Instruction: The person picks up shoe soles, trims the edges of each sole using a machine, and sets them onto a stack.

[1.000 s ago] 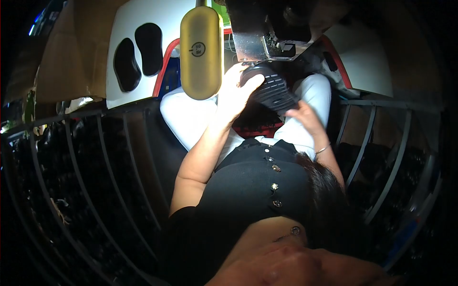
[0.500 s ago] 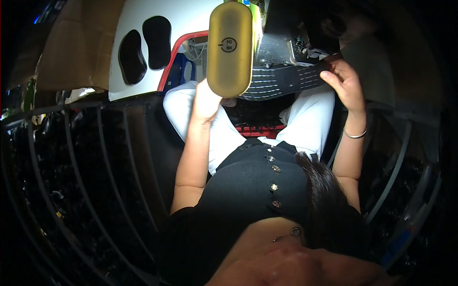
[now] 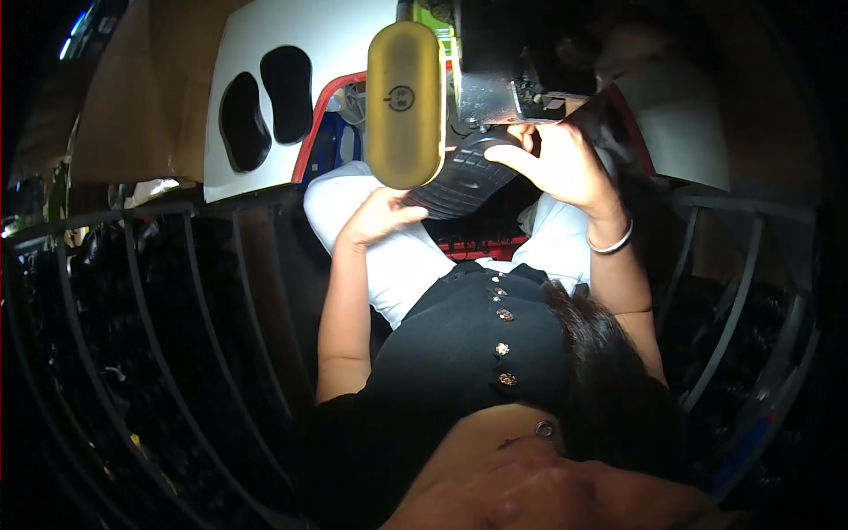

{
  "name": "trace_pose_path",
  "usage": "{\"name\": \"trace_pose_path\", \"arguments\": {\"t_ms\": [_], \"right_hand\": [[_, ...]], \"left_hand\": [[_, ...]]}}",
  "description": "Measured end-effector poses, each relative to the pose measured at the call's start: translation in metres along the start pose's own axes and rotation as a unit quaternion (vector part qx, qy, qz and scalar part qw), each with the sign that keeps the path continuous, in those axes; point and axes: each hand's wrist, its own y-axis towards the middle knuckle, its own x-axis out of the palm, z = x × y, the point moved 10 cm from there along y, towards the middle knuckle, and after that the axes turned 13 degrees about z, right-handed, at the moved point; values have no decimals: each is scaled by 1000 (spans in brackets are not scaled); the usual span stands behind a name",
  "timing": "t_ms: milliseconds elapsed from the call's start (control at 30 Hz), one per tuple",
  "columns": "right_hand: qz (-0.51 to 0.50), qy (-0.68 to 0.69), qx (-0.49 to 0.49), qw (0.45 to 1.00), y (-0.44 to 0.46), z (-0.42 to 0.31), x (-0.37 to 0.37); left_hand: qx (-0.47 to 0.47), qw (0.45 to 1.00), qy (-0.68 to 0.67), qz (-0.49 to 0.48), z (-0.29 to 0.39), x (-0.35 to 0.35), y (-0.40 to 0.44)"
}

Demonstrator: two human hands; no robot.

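Observation:
A black shoe sole (image 3: pixel 466 184) with a ridged tread hangs tilted above my lap, below the dark machine. My right hand (image 3: pixel 565 172) is closed on its far right end, the thumb lying over the top and the fingers curled behind. At the near left end, my left hand (image 3: pixel 382 217) grips the edge, its thumb pointing right along the sole. Part of the sole and some left fingers are hidden behind the yellow lamp (image 3: pixel 405 106).
A dark metal machine (image 3: pixel 490 97) stands just beyond my hands. On the white tabletop (image 3: pixel 340 26) with a red edge (image 3: pixel 314 132) lie two black sole-shaped pieces (image 3: pixel 287 93), (image 3: pixel 245 122). Metal bars (image 3: pixel 199 291) flank me. Something red (image 3: pixel 477 250) is below.
The sole has turned and tilted, with its tread now showing instead of a long side with white dashed lines. My right hand has moved left and nearer; my left hand has come slightly nearer.

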Motion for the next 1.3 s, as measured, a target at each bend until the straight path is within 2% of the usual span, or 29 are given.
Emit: {"name": "trace_pose_path", "arguments": {"t_ms": [67,100,133,167,200,267,300,333,400,433,467,500,533,567,633,667,700,733,800,833,900,933,967,1033,1067,1133,1200,1267,1300], "right_hand": [[3,-83,-82,993,-2,-9,6],[92,-211,-334,914,-20,-32,13],[76,-106,-243,961,-9,-28,10],[99,-136,-284,944,-17,-20,18],[120,-162,-324,924,-24,-13,25],[-12,21,-22,999,1,9,21],[-28,84,23,996,-2,40,27],[-74,189,136,970,5,37,15],[41,31,73,996,38,77,-51],[100,-53,56,992,52,97,-84],[145,-137,-105,974,73,155,-101],[277,-226,-62,932,67,229,-145],[365,-304,-81,876,72,219,-175],[452,-373,-82,806,74,206,-203],[409,-500,-53,762,86,255,-215],[392,-320,21,862,92,314,-226],[360,-128,97,919,100,374,-228],[315,68,168,931,105,409,-218],[271,-256,157,915,101,367,-226],[236,-409,142,870,96,338,-228],[280,-381,51,880,96,285,-234],[303,-365,6,880,91,257,-235],[294,-361,-43,884,82,225,-226],[272,-353,-143,884,54,138,-204],[260,-347,-193,880,38,93,-190],[256,-268,-188,910,2,26,-160],[138,-78,-23,987,-11,9,-113],[-62,55,44,996,-18,10,-52],[-56,157,104,980,-25,26,-33]], "left_hand": [[-36,998,36,-27,-3,35,10],[-10,991,135,3,18,46,17],[20,972,231,32,55,63,17],[74,967,215,112,101,71,11],[236,963,-11,127,111,70,19],[265,937,203,101,132,67,19],[184,954,222,86,138,60,14],[102,963,241,72,136,50,2],[160,944,234,170,147,-18,-23],[221,943,157,193,163,-43,-38],[277,933,79,216,179,-65,-53],[328,882,182,285,198,-82,-67],[370,813,285,348,214,-93,-82],[371,789,322,368,214,-103,-79],[402,751,364,377,195,-134,-53],[369,741,423,369,178,-138,-40],[337,726,482,357,160,-143,-26],[306,707,539,340,142,-147,-13],[274,723,523,360,138,-153,-12],[280,690,550,379,141,-147,-17],[320,645,547,426,146,-125,-28],[351,697,454,430,136,-119,-30],[404,684,460,397,130,-98,-31],[289,818,340,363,116,-44,-23],[266,855,314,316,103,-20,-12],[296,860,327,255,108,38,-8],[352,854,303,233,119,77,-7],[318,914,194,161,115,103,4],[263,941,165,138,111,103,8]]}}
